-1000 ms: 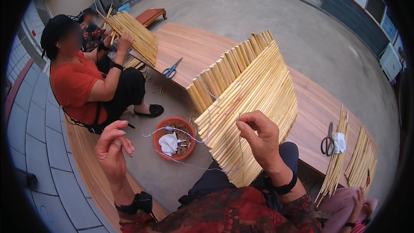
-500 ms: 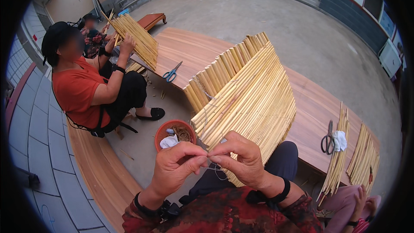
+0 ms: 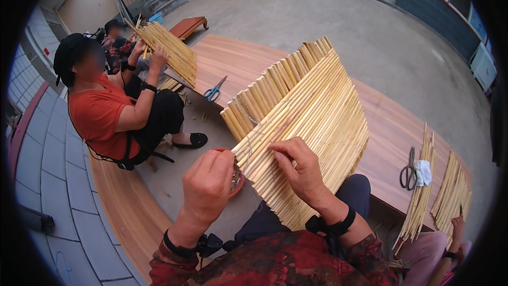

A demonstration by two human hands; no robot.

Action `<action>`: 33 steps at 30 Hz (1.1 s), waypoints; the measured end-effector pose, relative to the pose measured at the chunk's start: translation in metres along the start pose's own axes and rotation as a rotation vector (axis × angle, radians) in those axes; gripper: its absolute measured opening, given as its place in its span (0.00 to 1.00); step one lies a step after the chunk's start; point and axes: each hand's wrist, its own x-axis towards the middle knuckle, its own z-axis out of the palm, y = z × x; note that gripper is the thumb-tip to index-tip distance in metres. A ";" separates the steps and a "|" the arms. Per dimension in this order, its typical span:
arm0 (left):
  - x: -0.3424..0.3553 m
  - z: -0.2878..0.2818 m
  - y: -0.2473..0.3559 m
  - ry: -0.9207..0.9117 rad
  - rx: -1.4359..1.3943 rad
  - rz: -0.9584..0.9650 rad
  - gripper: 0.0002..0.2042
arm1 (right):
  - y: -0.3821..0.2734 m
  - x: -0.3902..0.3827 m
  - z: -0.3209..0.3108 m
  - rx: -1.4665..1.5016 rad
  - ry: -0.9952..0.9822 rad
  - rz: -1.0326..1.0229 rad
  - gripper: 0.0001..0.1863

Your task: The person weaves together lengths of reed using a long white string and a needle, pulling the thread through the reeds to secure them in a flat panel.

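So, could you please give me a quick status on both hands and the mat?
Left hand pinching string at mat edge. Right hand gripping reed mat on the lap. Red bowl mostly hidden behind left hand; nothing blocking.

"What's the work resting on?"

"A long, low wooden platform [image 3: 391, 132] set on the concrete floor [image 3: 370, 32]."

"And what lies on the boards?"

"Blue-handled scissors [image 3: 214, 90] near the far end, dark scissors [image 3: 407, 169] beside a white cloth [image 3: 423, 172], and two bundles of pale reeds [image 3: 450, 196] at the right end."
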 end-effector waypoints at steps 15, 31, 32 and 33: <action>0.013 0.006 0.011 -0.037 0.139 0.052 0.09 | 0.005 0.000 0.001 0.027 -0.023 -0.041 0.10; 0.007 0.037 -0.001 0.140 0.065 0.075 0.10 | 0.003 0.028 0.012 -0.332 -0.002 -0.416 0.08; 0.007 0.037 -0.002 0.135 0.067 0.083 0.11 | 0.005 0.030 0.011 -0.331 -0.023 -0.463 0.09; 0.007 0.037 -0.003 0.137 0.064 0.082 0.11 | 0.004 0.030 0.008 -0.333 -0.025 -0.463 0.09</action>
